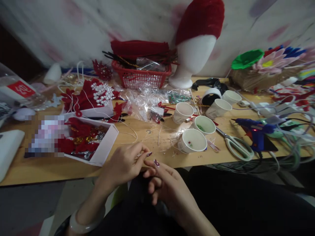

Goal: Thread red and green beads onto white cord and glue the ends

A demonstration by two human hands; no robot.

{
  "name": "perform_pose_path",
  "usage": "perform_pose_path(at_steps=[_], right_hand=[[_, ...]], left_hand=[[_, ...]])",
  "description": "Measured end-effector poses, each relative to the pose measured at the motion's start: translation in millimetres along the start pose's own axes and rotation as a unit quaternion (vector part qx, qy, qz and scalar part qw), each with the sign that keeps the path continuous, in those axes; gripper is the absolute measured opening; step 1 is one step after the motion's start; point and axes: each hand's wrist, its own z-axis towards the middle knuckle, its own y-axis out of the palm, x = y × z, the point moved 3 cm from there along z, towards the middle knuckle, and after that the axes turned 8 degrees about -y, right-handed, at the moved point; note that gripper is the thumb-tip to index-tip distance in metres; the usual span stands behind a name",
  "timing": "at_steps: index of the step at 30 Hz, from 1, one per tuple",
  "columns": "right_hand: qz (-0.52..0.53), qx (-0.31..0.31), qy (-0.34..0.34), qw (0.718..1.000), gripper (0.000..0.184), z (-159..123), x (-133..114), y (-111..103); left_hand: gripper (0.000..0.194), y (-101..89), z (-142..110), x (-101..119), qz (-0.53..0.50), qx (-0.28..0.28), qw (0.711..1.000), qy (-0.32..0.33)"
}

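Pinching at the table (49,168) edge, hands (124,164) (169,182) near box (107,144) and cups (184,146), held item indiscernible

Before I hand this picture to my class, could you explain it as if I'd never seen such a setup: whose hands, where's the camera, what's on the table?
No machine here: the left hand and right hand belong to one person, whose head-worn camera took this picture, looking forward and down. On the table stand white cups, one with small green pieces, beside scissors and a blue glue gun. Further left is an open box of red and shiny pieces; behind, a white mannequin head wears a red cap. The hands nearly meet at the table's front edge; anything pinched there is too small to tell.
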Motion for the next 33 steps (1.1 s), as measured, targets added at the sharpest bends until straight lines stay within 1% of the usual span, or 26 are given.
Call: perform_pose_path(at_steps=[2,3,5,7,10,13,18,21,24,27,30,33], right_hand=[[0.126,0.017,0.065,0.990,0.046,3.0,0.3,4.6],[0.174,0.026,0.083,0.981,0.041,4.3,-0.8,7.1],[0.231,0.044,0.081,0.968,0.032,7.2,-4.9,11.5],[0.242,0.064,0.038,0.967,0.033,10.4,-9.9,13.8],[0.212,0.070,-0.035,0.974,0.044,14.2,-17.2,17.1],[0.156,0.042,-0.108,0.981,0.038,18.2,-27.9,24.6],[0.114,-0.024,-0.205,0.972,0.039,28.6,-55.0,45.1],[0.099,-0.062,-0.256,0.960,0.036,34.9,-70.2,51.6],[0.091,-0.086,-0.272,0.954,0.032,39.8,-75.9,48.0],[0.050,-0.107,-0.299,0.947,0.026,40.7,-75.5,39.1],[-0.001,-0.102,-0.346,0.932,0.021,37.5,-75.0,29.8],[-0.023,-0.090,-0.371,0.924,0.026,34.3,-74.9,22.6]], left_hand=[[0.013,-3.6,0.5,4.0,-0.008,0.013,1.000,0.010],[0.014,-4.6,0.2,5.6,-0.013,0.016,1.000,0.014],[0.014,-5.7,-1.0,8.1,-0.017,0.019,0.999,0.022],[0.013,-6.7,-2.4,9.9,-0.018,0.026,0.999,0.024],[0.010,-10.5,-3.4,13.0,-0.030,0.053,0.998,0.019],[0.010,-16.5,-2.5,18.0,-0.073,0.096,0.993,0.002],[0.010,-24.3,3.3,24.4,-0.150,0.170,0.969,-0.100],[0.013,-25.7,8.0,25.1,-0.181,0.196,0.954,-0.137],[0.016,-24.3,11.4,25.0,-0.196,0.204,0.947,-0.150],[0.016,-20.9,12.4,25.8,-0.210,0.205,0.942,-0.162],[0.018,-16.7,11.0,26.3,-0.212,0.211,0.937,-0.181],[0.021,-11.3,9.1,25.8,-0.205,0.211,0.938,-0.182]])
